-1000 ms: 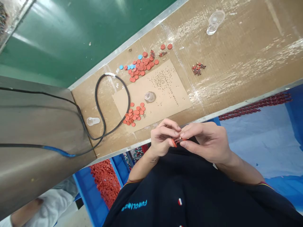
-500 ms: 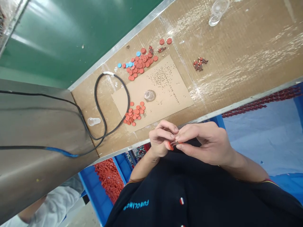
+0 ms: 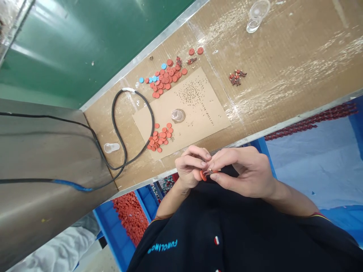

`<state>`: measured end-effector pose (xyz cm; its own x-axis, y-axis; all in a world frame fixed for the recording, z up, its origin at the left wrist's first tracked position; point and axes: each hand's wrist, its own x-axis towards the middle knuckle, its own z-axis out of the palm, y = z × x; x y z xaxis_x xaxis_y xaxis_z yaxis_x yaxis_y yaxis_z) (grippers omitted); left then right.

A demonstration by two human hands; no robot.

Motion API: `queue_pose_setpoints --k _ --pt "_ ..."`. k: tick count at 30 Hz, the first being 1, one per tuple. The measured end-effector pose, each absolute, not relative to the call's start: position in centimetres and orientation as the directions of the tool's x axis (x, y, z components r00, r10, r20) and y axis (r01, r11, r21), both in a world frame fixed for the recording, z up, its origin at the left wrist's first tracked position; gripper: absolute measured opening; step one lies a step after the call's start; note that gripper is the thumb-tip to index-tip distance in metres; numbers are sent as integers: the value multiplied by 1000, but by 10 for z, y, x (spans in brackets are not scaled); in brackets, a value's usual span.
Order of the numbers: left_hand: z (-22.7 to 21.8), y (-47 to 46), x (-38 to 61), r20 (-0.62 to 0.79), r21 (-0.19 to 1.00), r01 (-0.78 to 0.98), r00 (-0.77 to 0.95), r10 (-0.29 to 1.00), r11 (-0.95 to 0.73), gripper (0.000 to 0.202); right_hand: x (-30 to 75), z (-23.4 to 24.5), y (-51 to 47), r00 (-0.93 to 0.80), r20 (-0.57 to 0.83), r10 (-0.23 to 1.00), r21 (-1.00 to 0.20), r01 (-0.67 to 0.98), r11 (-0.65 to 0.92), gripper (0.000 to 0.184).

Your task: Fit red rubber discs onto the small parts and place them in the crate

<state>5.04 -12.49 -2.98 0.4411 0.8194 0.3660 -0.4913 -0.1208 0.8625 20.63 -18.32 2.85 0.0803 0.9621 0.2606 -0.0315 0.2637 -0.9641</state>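
Note:
Close to my chest, just off the front edge of the bench, my two hands meet. A round red disc [image 3: 203,175] is pinched in my left hand [image 3: 190,166]. My right hand [image 3: 246,170] grips a small red-and-brown toy figure [image 3: 211,172] between thumb and fingers, its foot end against the disc; fingers partly hide both. Beyond them a cardboard sheet [image 3: 198,132] lies on the bench, carrying a small clear cup [image 3: 178,115] and many dark specks. Red discs [image 3: 160,139] lie at its left corner, and more red discs [image 3: 167,77] along its far edge.
A black cable [image 3: 114,124] loops over the bench's left side beside a clear plastic piece [image 3: 111,147]. Several figures [image 3: 237,77] lie right of the sheet. Clear cups [image 3: 258,15] stand at the back. Below are a blue bin of red pieces [image 3: 131,215] and a blue tray [image 3: 312,162].
Both hands stay together at nearly the same place. Slightly more of the figure shows between the fingers. The whole view has shifted a little, and a co-worker's arm at lower left has gone out of sight.

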Motion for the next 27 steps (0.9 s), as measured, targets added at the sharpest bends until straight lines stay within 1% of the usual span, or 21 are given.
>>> queue_pose_setpoints --k 3,8,16,22,27 --pt "-28 -124 51 358 866 -486 437 825 -119 31 206 30 -182 83 263 961 -964 -19 266 17" --pt "-22 -122 53 365 868 -483 456 812 -119 24 204 32 -182 122 280 952 -959 5 282 24" --pt "-25 -122 54 395 852 -505 454 799 -134 22 205 30 -185 103 288 952 -958 44 285 14" --pt "-23 -122 57 422 855 -475 409 809 -207 34 206 31 -185 51 346 937 -938 17 346 19" --pt "-25 -123 56 458 841 -480 389 799 -249 31 206 31 -185 41 352 935 -936 32 350 17"
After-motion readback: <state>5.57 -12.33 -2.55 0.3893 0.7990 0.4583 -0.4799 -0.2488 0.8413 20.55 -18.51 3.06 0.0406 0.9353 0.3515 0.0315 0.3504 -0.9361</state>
